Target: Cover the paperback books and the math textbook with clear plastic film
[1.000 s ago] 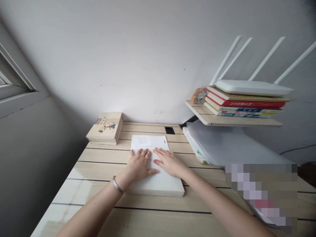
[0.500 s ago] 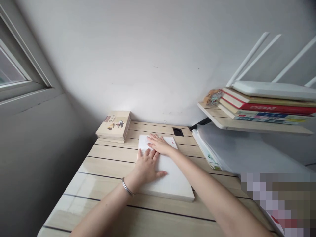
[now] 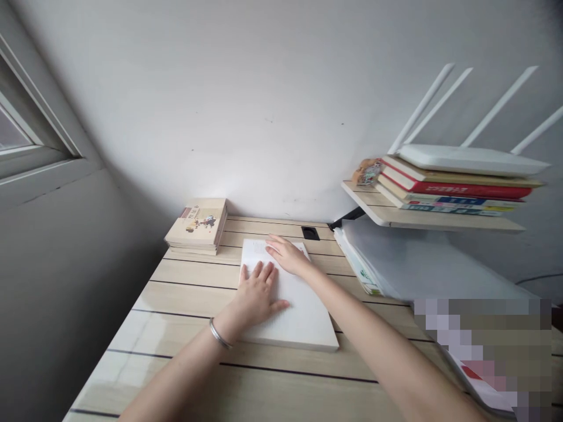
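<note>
A white book (image 3: 299, 316) lies flat on the wooden-plank table, with small print near its far edge. My left hand (image 3: 257, 296) rests palm down on its left half, fingers spread; a silver bangle circles that wrist. Across the far right part of the book lies my right hand (image 3: 285, 255), palm down, its fingers stretched toward the far edge. Neither hand grips anything. Part of the book is hidden under both hands.
A stack of books (image 3: 197, 225) sits at the table's back left. On the right, a shelf (image 3: 396, 217) holds piled books (image 3: 457, 187) under a white router (image 3: 470, 159). Below it are clear plastic folders (image 3: 409, 258). A black cable hole (image 3: 310, 233) is behind the book.
The whole view has shifted slightly, so things appear farther left. My right hand has moved slightly to the right over the book, away from my left fingers, which stay spread on it.
</note>
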The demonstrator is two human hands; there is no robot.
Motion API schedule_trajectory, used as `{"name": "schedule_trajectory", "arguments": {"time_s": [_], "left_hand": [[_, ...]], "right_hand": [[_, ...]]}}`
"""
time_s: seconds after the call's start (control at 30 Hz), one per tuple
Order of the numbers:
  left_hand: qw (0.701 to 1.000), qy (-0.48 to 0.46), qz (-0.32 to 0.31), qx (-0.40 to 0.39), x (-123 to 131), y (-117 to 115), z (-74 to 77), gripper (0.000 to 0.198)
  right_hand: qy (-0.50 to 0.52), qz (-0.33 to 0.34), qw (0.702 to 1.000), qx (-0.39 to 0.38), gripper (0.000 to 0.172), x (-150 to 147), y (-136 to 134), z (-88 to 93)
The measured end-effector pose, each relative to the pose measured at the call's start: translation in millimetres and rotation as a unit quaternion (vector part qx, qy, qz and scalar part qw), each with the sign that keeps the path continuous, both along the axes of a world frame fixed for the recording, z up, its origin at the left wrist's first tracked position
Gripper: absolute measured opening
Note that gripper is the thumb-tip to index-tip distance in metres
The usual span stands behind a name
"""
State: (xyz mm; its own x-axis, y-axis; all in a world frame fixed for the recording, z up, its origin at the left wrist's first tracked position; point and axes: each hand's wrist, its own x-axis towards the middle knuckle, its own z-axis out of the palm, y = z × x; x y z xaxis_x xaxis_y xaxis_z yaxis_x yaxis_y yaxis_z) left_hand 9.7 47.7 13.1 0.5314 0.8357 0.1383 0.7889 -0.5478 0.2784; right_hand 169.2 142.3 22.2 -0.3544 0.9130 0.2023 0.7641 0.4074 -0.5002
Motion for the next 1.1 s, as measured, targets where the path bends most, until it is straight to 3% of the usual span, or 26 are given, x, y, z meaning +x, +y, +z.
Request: {"name": "schedule_trajectory", "arguments": {"time_s": [0.1,0.17,0.2,0.23,0.3,0.4,0.47,0.57,0.67,0.77,0.83,0.9,1.03,1.1], "left_hand": [[0.982,-0.161,0.093,-0.028,-19,5,-4.0,0.047],[0.917,-0.335,0.192,-0.095,-35,14,-5.9,0.038],[0.865,-0.418,0.238,-0.142,-43,20,-6.3,0.037],[0.835,-0.454,0.26,-0.171,-49,26,-6.2,0.038],[0.797,-0.493,0.274,-0.214,-57,40,-4.4,0.043],[0.775,-0.523,0.255,-0.245,-58,56,1.3,0.054],[0.768,-0.539,0.239,-0.25,-57,61,5.9,0.061],[0.781,-0.547,0.193,-0.233,-56,59,11.0,0.057],[0.808,-0.531,0.135,-0.218,-62,41,10.3,0.029],[0.884,-0.437,0.043,-0.16,-74,16,4.5,0.01],[0.94,-0.328,-0.03,-0.084,-83,2,1.6,0.023],[0.969,-0.235,-0.073,-0.028,-90,-7,2.8,0.033],[0.984,-0.15,-0.1,-0.007,-90,-10,19.5,0.045],[0.987,-0.119,-0.101,-0.024,-81,-12,29.5,0.041]], "right_hand": [[0.082,-0.116,0.988,0.061,0.041,31,-8,-9.8],[0.188,-0.233,0.954,0.031,0.04,56,-13,-18.2],[0.242,-0.271,0.932,-0.005,0.039,67,-15,-22.1],[0.271,-0.287,0.918,-0.035,0.036,75,-18,-25.5],[0.31,-0.28,0.904,-0.089,0.028,84,-21,-29.4],[0.352,-0.235,0.896,-0.132,0.021,80,-26,-25.5],[0.381,-0.213,0.888,-0.142,0.025,75,-30,-18.2],[0.426,-0.151,0.883,-0.126,0.039,78,-46,-8.7],[0.382,-0.088,0.917,-0.075,0.032,91,-76,-8.8],[0.241,-0.006,0.971,-0.007,0.017,104,-114,-16.7],[0.17,0.042,0.984,0.029,0.029,108,-136,-22.0],[0.125,0.056,0.989,0.056,0.043,109,-149,-25.2],[0.073,0.068,0.99,0.101,0.058,106,-156,-25.5],[0.048,0.08,0.99,0.107,0.061,106,-155,-24.7]]}}
